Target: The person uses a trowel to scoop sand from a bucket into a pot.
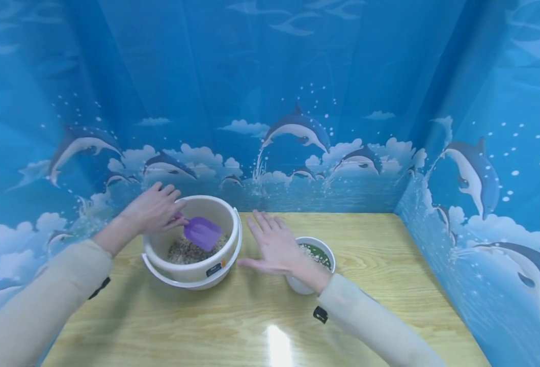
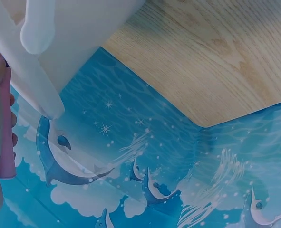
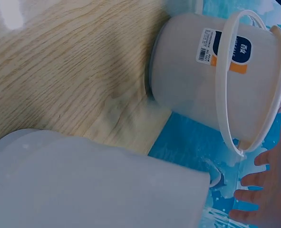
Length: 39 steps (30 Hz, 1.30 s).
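Note:
My left hand (image 1: pixel 156 209) grips the handle of a purple toy shovel (image 1: pixel 203 233) at the far left rim of a white bucket (image 1: pixel 196 275). The shovel's blade hangs inside the bucket, above loose grey-brown grains (image 1: pixel 187 252). In the left wrist view, fingers wrap round the shovel's handle (image 2: pixel 6 133), beside the bucket's rim. My right hand (image 1: pixel 276 247) is held with fingers straight and spread, between the bucket and a smaller white pot (image 1: pixel 299 285). Pale flakes lie over something green (image 1: pixel 318 252) in that pot, partly hidden by my right wrist.
The bucket's white carrying handle (image 3: pixel 222 85) hangs down its front side, near a printed label (image 3: pixel 233 52). Both containers stand on a wood-grain table (image 1: pixel 233 326). A blue dolphin-print curtain (image 1: pixel 261 102) encloses the table at the back and sides.

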### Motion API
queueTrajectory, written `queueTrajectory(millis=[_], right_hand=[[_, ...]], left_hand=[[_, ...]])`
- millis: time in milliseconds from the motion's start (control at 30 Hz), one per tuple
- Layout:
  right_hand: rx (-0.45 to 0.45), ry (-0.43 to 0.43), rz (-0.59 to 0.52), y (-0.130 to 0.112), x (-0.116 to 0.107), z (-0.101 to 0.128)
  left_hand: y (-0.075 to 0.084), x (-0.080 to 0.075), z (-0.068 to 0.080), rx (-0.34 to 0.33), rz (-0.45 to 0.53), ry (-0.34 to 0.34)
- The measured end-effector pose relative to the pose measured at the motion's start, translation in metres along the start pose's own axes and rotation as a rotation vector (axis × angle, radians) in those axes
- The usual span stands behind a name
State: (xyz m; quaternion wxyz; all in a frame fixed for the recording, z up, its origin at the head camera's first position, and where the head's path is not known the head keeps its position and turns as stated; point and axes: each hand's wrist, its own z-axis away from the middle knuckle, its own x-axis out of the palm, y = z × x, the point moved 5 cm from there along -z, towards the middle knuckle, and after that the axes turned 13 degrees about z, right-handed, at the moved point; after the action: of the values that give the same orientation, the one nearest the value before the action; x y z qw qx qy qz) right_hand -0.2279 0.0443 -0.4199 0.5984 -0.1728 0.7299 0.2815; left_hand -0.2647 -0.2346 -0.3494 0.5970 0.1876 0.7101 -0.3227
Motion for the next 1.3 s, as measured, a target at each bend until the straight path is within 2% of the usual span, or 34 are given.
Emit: queueTrajectory(millis=[300,500,733,1100,1300], right_hand=[[-0.019,0.023,0.017,-0.013,-0.002,-0.016],[-0.013,0.002,0.067,-0.018,-0.002,-0.028],[-0.012,-0.029,0.119,-0.021,0.0,-0.039],[-0.012,-0.067,0.106,-0.021,0.004,-0.042],[-0.008,-0.07,0.113,-0.022,0.002,-0.042]], left_hand=[[-0.002,0.003,-0.003,0.037,-0.056,-0.005],[-0.003,0.005,-0.004,0.055,-0.1,-0.022],[-0.004,0.004,-0.004,0.057,-0.098,-0.015],[-0.008,0.003,-0.003,0.038,-0.115,-0.051],[-0.006,0.005,-0.007,0.066,-0.142,-0.066]])
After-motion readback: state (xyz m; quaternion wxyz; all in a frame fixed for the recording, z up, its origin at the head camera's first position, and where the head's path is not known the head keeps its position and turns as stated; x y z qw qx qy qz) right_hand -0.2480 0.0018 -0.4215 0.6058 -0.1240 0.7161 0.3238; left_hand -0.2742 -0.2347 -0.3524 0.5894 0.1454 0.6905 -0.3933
